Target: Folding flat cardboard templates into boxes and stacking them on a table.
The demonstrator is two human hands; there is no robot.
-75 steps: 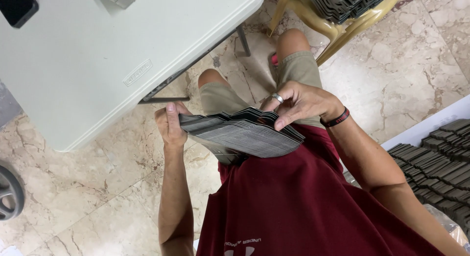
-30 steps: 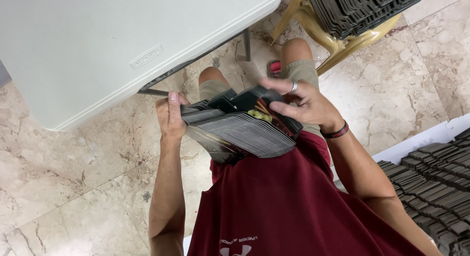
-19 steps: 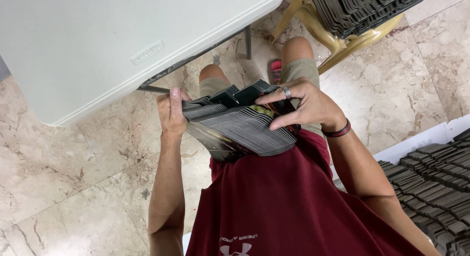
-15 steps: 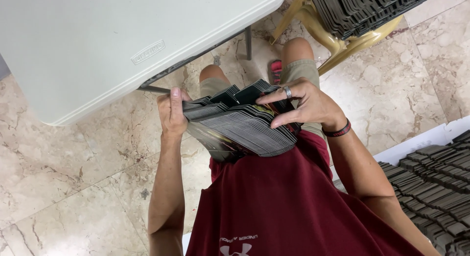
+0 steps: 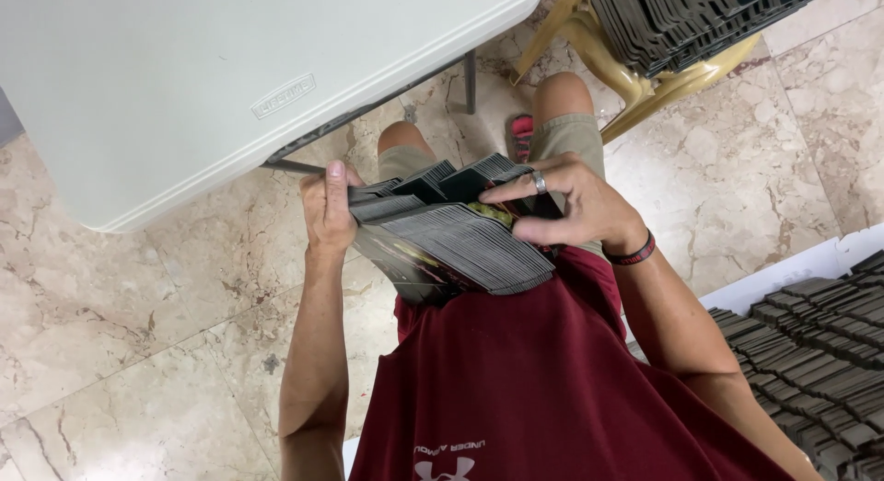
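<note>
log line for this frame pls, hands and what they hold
left hand: grips stack end | right hand: fingers on top pieces | stack of dark flat cards: against torso | table: ahead

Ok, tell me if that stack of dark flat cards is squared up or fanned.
Fanned: the stack splays at its far end between left hand and right hand.
</note>
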